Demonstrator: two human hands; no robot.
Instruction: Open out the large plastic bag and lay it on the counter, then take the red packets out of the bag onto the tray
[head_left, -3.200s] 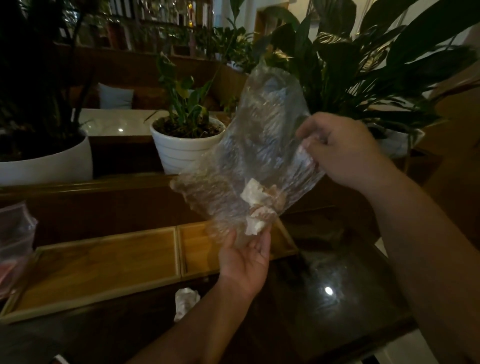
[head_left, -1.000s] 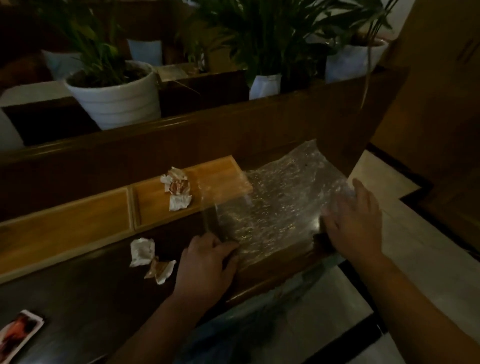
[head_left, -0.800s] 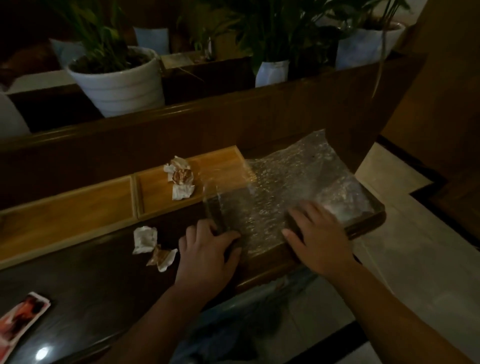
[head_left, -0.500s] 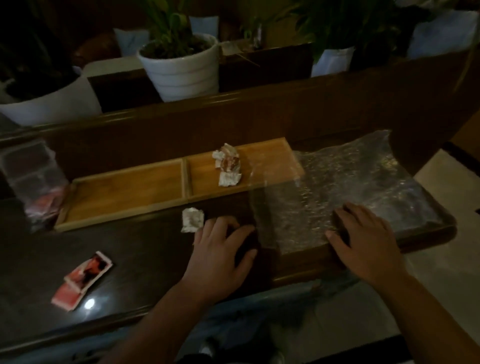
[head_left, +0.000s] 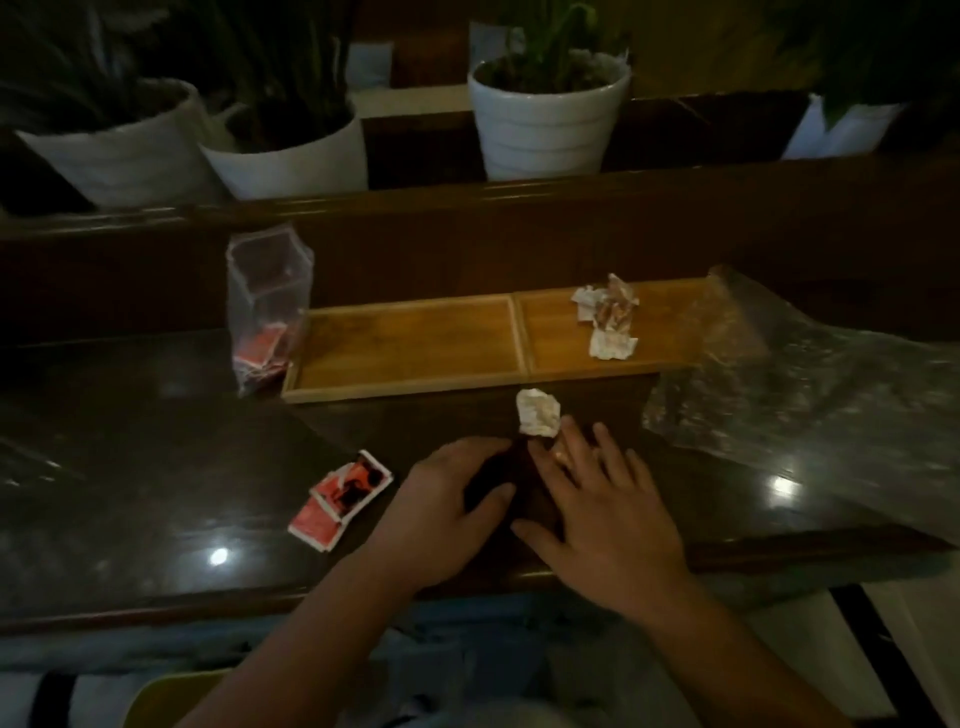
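Crumpled white paper (head_left: 538, 420) lies on the dark glossy bench (head_left: 156, 457), just beyond the fingertips of the right hand (head_left: 602, 514) and just in front of the wooden tray (head_left: 415, 353). That hand lies flat, palm down, fingers spread and straight, its grip wide open and holding nothing; the index fingertip reaches almost to the wad, and whether it touches cannot be told. Close beside it, the left hand (head_left: 447, 514) also rests on the bench with fingers loosely bent, thumb pointing toward the right hand, its grip empty as well. A small pale scrap shows between the right hand's fingers, too blurred to identify. Left of the left hand lie red playing cards (head_left: 340, 499) in a short fanned heap. The tray has two compartments; the right one holds more crumpled wrappers (head_left: 608, 317). A clear plastic bag (head_left: 267, 312) with red cards inside stands at the tray's left end. A flattened clear plastic sheet (head_left: 810, 384) spreads over the bench at the right. White plant pots (head_left: 545, 124) stand behind a wooden ledge.
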